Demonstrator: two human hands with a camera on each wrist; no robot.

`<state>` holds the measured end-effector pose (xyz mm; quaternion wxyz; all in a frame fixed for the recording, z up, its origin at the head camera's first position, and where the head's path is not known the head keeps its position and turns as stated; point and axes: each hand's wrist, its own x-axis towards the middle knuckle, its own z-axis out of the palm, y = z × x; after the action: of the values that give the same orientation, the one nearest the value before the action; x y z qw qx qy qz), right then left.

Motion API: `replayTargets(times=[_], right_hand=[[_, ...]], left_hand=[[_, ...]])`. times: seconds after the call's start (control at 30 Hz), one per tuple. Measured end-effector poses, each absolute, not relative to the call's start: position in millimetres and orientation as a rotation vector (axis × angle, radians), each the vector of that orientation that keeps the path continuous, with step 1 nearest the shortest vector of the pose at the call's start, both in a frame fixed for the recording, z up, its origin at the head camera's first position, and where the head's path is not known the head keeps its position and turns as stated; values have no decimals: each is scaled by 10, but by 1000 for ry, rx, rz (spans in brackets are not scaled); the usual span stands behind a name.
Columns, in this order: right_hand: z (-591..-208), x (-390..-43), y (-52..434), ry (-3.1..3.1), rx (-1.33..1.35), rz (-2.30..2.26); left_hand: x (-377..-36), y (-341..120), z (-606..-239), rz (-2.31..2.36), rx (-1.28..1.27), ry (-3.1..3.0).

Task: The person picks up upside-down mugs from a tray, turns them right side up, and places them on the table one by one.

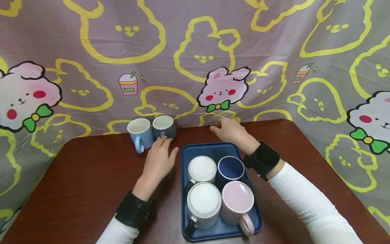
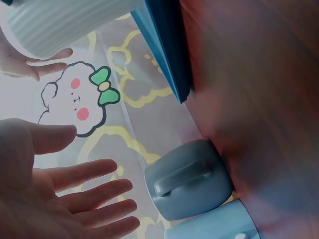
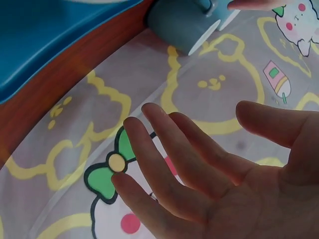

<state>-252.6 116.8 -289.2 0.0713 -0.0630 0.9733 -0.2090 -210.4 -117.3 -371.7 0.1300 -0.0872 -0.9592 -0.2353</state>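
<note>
My left hand (image 1: 158, 161) reaches toward a dark grey mug (image 1: 170, 131), fingers spread and nothing held; in the left wrist view a gap shows between the fingertips and the grey mug (image 2: 189, 179). Left of it stands a light blue mug (image 1: 143, 135), handle toward me. Both are upright at the table's back edge. My right hand (image 1: 231, 130) hovers past the far right corner of a blue tray (image 1: 210, 146), its fingers loosely bent and holding nothing in the right wrist view. On the tray sit two white mugs (image 1: 203, 200) with black handles, a navy mug (image 1: 231, 168) and a pink mug (image 1: 237, 200).
The dark wooden table (image 1: 100, 176) runs back to a hanging cloth (image 1: 170, 44) with cartoon prints, which also closes off the right side. Bare tabletop shows left of the tray and along its right side.
</note>
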Motion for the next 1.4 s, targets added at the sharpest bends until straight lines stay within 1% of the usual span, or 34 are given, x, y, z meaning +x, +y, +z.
replayTargets(times=[0.4,0.77,1.4], right_hand=[[-3003,-2360,1423,2913,-143,-771],[-3212,-2237,1543,2925,-120,-840],[-3449,-1846,1743,2958,-89,-920]], left_hand=[[-2111,-1095,-3677,-694,-268,-2781],[-2116,-1034,-3640,-711,-280,-2775],[-2127,-907,-3590,-760,-320,-2764]])
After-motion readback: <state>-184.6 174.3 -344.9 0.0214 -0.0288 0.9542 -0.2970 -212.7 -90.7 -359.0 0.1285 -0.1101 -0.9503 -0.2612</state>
